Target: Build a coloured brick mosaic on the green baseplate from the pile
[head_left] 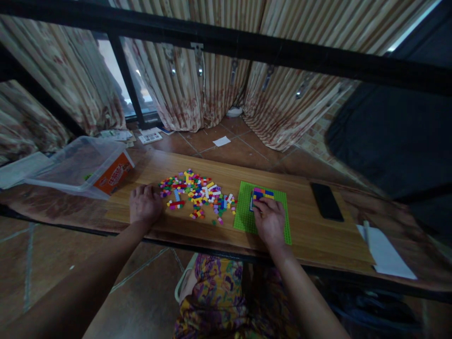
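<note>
On the green studded baseplate [243, 214] stands a low block of toy building bricks [263, 192], with blue, yellow, red and purple on top and a white side. My right hand [271, 220] reaches over the plate, its fingers closed at the near side of that block, and the brick under the fingertips is mostly hidden. A loose pile of small coloured bricks [199, 190] spreads over the table left of the plate. At the pile's left edge my left hand [144, 203] rests on the wood with fingers curled in. Whatever those fingers hold, if anything, is hidden.
A clear plastic bin [81, 162] with an orange label stands at the table's left end. Right of the baseplate lie a black phone [326, 201] and a white paper [386, 252] with a pen [367, 233]. A dark metal bar [226, 35] crosses overhead before striped curtains.
</note>
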A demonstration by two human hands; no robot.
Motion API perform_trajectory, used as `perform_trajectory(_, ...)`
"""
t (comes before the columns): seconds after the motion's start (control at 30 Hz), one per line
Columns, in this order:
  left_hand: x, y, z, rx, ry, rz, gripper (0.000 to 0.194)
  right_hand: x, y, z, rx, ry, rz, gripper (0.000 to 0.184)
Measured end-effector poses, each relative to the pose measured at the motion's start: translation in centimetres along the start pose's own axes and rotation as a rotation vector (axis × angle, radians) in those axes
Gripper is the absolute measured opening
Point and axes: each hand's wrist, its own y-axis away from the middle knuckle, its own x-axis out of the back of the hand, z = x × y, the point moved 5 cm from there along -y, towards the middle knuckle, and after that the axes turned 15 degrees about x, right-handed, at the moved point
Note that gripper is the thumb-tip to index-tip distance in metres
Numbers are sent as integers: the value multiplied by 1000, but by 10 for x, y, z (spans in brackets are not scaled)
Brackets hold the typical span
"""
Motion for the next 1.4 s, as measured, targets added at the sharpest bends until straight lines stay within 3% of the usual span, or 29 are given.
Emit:
perform_trajectory(0.23, -2, 0, -3, 2, 36, 12, 41, -2, 4, 0, 3, -6, 90, 19)
perform_trajectory(0.97, 3, 2, 1, 25, 52, -15, 40, -2, 16, -5, 75, 46, 127, 22)
perform_trajectory(1.1, 3, 1, 1, 16, 31, -4, 42, -2, 21, -29, 66, -22, 146, 24)
perform_trajectory(1.27, 2, 2, 0, 11, 49, 6, 41, -27, 8, -84, 97, -188, -5, 18)
perform_trajectory(1.4, 2, 2, 0, 8, 36, 19, 40, -47, -10, -105, 36, -161, -100, 13)
